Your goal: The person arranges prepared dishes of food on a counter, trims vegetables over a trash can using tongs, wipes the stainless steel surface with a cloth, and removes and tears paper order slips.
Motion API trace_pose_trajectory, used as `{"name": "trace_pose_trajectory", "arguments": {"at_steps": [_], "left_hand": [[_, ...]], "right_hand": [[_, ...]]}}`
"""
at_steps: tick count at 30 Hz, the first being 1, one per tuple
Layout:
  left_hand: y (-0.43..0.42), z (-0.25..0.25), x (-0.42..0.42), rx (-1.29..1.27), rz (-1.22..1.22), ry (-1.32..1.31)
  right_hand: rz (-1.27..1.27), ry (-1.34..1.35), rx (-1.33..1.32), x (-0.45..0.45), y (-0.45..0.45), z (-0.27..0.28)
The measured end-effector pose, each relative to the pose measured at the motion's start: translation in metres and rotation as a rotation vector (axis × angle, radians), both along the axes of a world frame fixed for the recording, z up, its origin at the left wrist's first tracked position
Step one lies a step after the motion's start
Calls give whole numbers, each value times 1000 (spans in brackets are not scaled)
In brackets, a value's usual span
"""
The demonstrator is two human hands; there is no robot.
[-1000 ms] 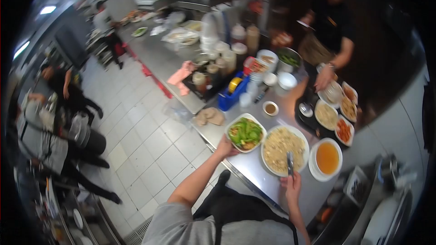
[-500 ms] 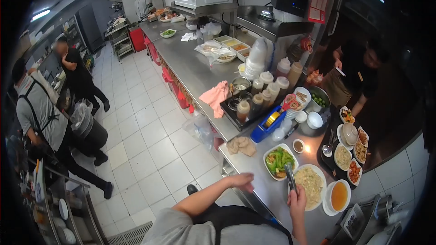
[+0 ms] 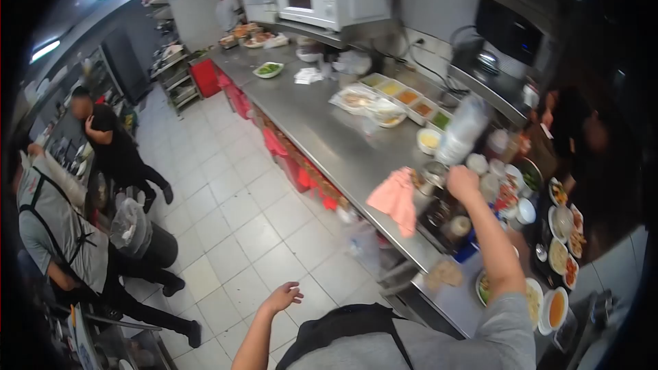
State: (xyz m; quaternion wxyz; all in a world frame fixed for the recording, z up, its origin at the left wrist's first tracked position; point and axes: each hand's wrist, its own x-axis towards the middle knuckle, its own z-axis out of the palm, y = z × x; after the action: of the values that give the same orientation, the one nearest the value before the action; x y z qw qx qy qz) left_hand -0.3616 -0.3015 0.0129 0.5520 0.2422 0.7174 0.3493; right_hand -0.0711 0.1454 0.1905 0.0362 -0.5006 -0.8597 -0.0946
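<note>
Counter (image 3: 312, 127): right hand (image 3: 463, 183) newly near bottles (image 3: 477, 163)

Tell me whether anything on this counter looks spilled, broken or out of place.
No spill or breakage stands out. Slightly untidy, though: a pink cloth and a crumpled brown cloth lie loose near the edge of the counter.

Right arm extended well forward from the body, with the bent elbow at right and the right forearm (image 3: 492, 240) running forward and inward to the wrist. The right hand (image 3: 463, 183) shows its back; its fingers are curled or hidden, and its grip cannot be determined. Left forearm (image 3: 255, 339) held low, near the trunk; the left hand (image 3: 283, 297) is relaxed, its fingers parted and directed inward, toward the right.
</note>
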Motion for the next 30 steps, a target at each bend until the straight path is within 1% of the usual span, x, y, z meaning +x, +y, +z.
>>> {"name": "trace_pose_trajectory", "arguments": {"at_steps": [1,2,3,4,6,8,9,10,11,12,13,14,15,17,19,20,21,22,23,24,25,27,28,29,30], "left_hand": [[8,-2,-13,35,11,-8],[22,2,-17,79,12,-40],[46,4,-38,129,26,-68],[62,2,-46,137,-14,-92],[95,-4,-70,155,-107,-135],[126,-10,-105,150,-158,-144],[143,-10,-124,146,-185,-147],[161,-5,-146,127,-152,-121],[180,-1,-169,116,-118,-100],[198,0,-186,107,-80,-87],[219,6,-205,121,-65,-96],[241,18,-230,130,-49,-105],[262,30,-254,130,-36,-115],[304,43,-299,223,24,-93],[350,64,-345,299,111,-130],[374,71,-373,357,164,-197],[400,76,-403,414,214,-264],[427,84,-431,456,272,-281],[454,91,-461,493,324,-296],[487,83,-500,525,390,-344],[523,63,-543,552,452,-395],[589,31,-629,506,525,-739],[622,18,-664,476,565,-916],[649,6,-690,469,547,-867],[673,-8,-712,461,531,-818]], "right_hand": [[-53,-67,-89,-11,14,-6],[-54,-143,-144,-16,31,-20],[-109,-151,-220,-32,44,-26],[-138,-136,-273,-45,28,-3],[-20,-30,-170,-52,10,10],[91,231,-296,-59,-16,32],[141,367,-404,-60,-22,33],[230,456,-523,-69,-33,43],[164,569,-689,-77,-39,37],[164,582,-882,-91,-44,43],[279,677,-964,-102,-38,14],[263,645,-1016,-123,-34,5],[213,538,-983,-141,-24,-19],[224,345,-621,-162,-2,-71],[70,239,-485,-173,15,-93],[-10,189,-415,-175,23,-107],[18,69,-356,-165,28,-132],[40,-49,-298,-147,34,-162],[56,-163,-245,-145,38,-179],[-10,-201,-260,-152,36,-177],[-81,-240,-278,-159,25,-165],[-223,110,-8,-164,9,-187],[-350,94,-144,-146,7,-222],[-479,62,-275,-128,5,-257],[-579,220,-196,-170,-5,-218]]}}
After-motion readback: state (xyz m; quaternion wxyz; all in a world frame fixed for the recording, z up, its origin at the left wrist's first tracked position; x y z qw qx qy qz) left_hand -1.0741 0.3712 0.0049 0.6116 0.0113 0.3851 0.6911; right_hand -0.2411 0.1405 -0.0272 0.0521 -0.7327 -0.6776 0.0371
